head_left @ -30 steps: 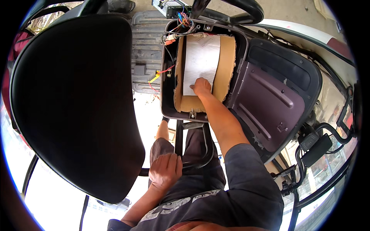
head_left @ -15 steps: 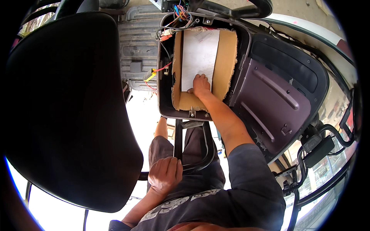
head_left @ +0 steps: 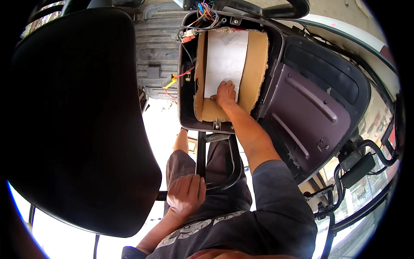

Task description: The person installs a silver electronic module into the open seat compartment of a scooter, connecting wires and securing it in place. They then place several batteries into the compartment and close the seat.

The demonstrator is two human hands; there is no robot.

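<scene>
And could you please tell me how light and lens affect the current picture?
In the head view: the large black panel is nearly featureless, the background beside it is blown out to white, the dark bar at lower right looks bowed, and the right hand and white sheet look fairly sharp.

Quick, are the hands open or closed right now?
Left hand: closed, seemingly around the black tubular frame.
Right hand: half-curled on the white sheet; whether it grips it cannot be told.
</scene>
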